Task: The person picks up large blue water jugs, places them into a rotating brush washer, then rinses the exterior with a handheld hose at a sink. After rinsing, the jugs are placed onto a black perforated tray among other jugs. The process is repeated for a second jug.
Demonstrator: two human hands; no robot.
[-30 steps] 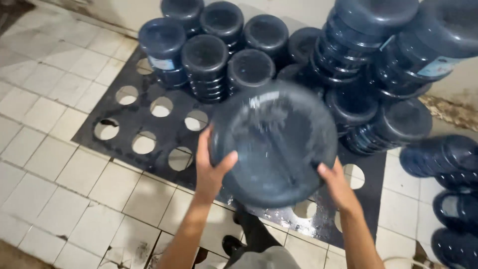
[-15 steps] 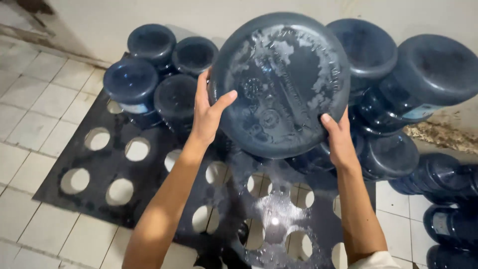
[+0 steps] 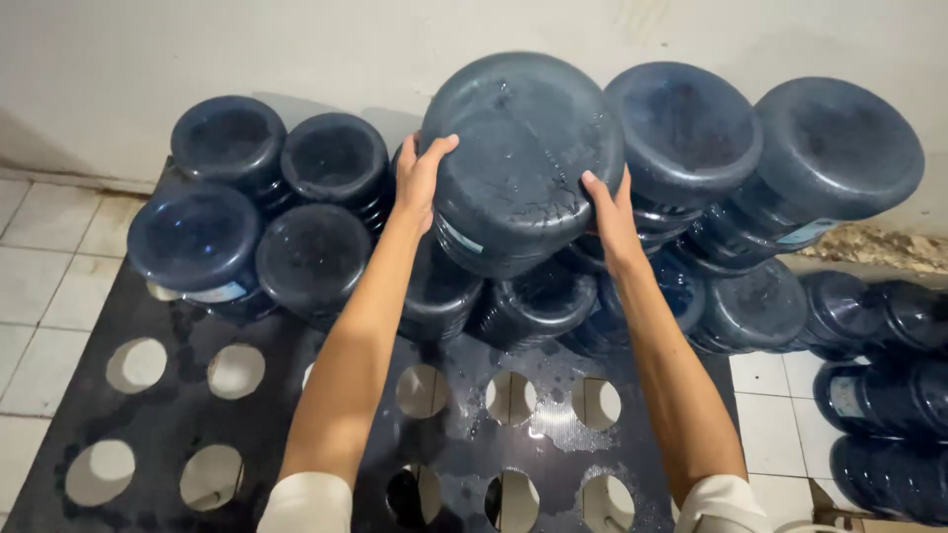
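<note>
Hands hold a large dark-blue water jug (image 3: 518,163) upside down, its wet base facing the camera. The left hand (image 3: 420,183) presses against the jug's left side, fingers spread up over the rim of the base; the right hand (image 3: 612,212) clasps the right side, thumb on the base edge. Each grip is closed on the jug, which is raised in the upper row of a stack of like jugs (image 3: 750,168) leaning against a pale wall (image 3: 296,49). Just right of it sit two more upturned jugs, touching one another. Below it, lower jugs (image 3: 533,301) stand neck-down in a black perforated rack (image 3: 178,424) that lies on a white tiled floor (image 3: 39,286). Left of the arms, four more jugs (image 3: 257,197) stand inverted in the rack in a tight group. Round holes nearer the camera show tile through them, and water glistens on the rack between the arms. More jugs lie on their sides (image 3: 879,395) on the floor at far right
</note>
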